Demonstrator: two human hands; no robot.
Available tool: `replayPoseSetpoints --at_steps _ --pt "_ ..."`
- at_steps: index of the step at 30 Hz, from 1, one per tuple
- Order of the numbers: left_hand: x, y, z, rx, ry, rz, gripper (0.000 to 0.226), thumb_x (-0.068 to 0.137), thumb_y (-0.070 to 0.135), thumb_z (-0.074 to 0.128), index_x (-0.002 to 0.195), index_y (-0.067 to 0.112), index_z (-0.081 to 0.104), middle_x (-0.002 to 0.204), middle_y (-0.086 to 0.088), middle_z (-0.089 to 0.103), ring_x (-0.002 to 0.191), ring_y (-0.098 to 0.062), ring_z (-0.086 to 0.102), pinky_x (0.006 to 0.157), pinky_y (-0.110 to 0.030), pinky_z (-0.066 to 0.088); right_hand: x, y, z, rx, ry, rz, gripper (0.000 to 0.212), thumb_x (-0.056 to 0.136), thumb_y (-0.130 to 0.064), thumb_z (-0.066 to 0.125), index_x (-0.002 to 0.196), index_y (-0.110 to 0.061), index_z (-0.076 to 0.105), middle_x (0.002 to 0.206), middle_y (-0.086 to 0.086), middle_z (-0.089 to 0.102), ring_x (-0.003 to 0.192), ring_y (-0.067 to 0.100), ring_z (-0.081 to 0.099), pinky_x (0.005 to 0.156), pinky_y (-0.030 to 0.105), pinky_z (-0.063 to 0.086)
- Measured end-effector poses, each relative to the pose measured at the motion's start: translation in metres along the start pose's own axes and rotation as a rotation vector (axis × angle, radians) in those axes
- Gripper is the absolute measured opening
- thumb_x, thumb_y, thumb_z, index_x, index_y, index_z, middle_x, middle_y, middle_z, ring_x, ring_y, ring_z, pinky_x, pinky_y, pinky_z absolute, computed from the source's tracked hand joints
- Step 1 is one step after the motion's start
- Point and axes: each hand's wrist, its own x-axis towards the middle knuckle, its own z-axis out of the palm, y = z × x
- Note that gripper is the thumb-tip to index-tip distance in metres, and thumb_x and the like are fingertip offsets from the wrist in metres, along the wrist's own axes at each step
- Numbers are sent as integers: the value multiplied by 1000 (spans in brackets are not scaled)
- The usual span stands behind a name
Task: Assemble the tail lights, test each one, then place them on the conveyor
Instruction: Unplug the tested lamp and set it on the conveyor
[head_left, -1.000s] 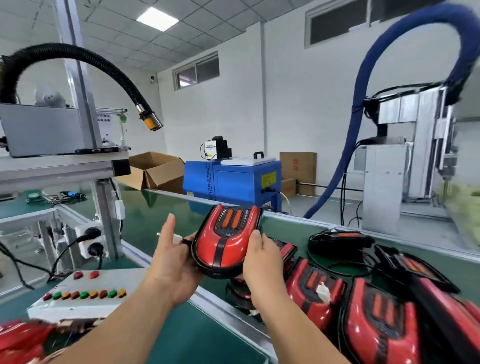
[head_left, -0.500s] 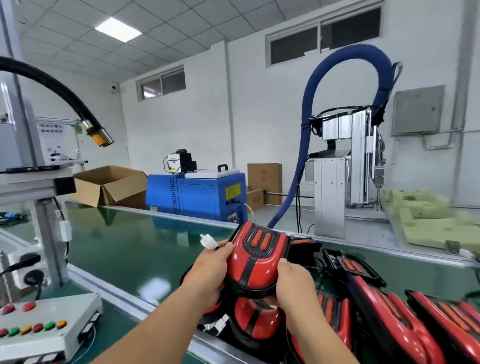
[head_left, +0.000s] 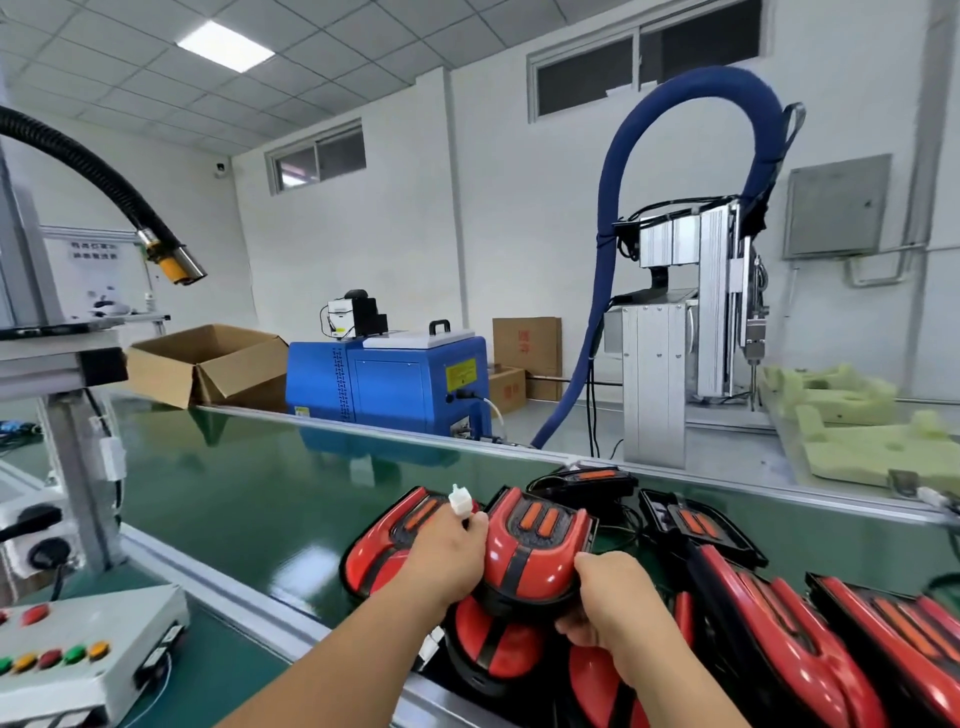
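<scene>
I hold a red and black tail light with orange strips low over the green conveyor belt. My left hand grips its left edge, and a white plug connector sticks up between the fingers. My right hand grips the lower right edge. Several other tail lights lie crowded on the belt beneath and to the right of the held one. One more tail light lies just left of my left hand.
A white test box with coloured buttons sits at the lower left. A metal post stands at the belt's near rail. Across the belt are a blue machine, cardboard boxes and a dispensing rig with a blue hose.
My view has swung right and both hands have carried the tail light from beside the test box out over the belt, lowering it onto the pile of other tail lights.
</scene>
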Motion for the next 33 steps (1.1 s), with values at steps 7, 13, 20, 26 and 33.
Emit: replayPoseSetpoints --at_steps 7,13,20,26,33 --pt "4 7 -3 416 132 103 24 100 26 40 101 10 58 106 -10 64 84 -21 51 73 -24 37 -5 -6 -5 -144 -5 7 13 85 -1 41 83 4 52 60 22 58 41 27 53 37 21 40" --pt "5 -1 -5 516 187 107 15 96 23 48 83 18 53 104 -8 67 78 -19 48 69 -25 36 -11 0 0 -288 -11 -144 17 73 -6 39 84 -12 51 65 15 64 40 26 58 43 27 43" --pt "5 -7 -2 343 233 159 35 90 28 62 116 17 41 92 -3 63 83 -23 58 70 -29 41 -15 0 0 -450 14 -247 15 75 -8 43 81 -13 55 73 2 67 66 24 67 61 33 58" --pt "1 -8 -21 79 311 156 87 78 35 72 145 20 19 133 -11 48 111 -25 47 91 -36 40 -19 0 -1 -447 45 -284 19 81 -8 46 84 -19 61 80 2 66 75 26 65 75 37 56" --pt "-8 -7 -60 110 403 166 59 86 21 58 140 19 34 140 -7 33 120 -30 44 101 -40 39 -35 -28 22 -552 196 -456 56 93 -20 44 148 -20 37 138 5 55 116 27 57 92 35 48"
